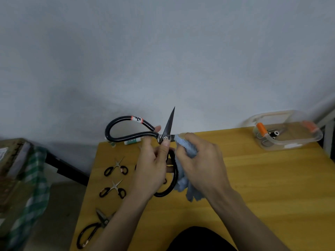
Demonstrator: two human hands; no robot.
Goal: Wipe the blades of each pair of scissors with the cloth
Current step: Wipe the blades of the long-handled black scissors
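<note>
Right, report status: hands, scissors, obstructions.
Left hand grips large black-handled scissors, blades open. Right hand pinches light blue cloth on one blade. Nothing obstructing.

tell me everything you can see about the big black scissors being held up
The big black scissors look like dark metal, with two large black loop handles; the upper loop carries a red-and-white label band. They are spread wide open above the yellow table. One pointed blade stands up against the wall; the other runs right into the blue cloth, which the right hand wraps around it. The left hand grips them at the silver pivot, thumb beside the rivet. The lower loop hangs down between both hands.
</note>
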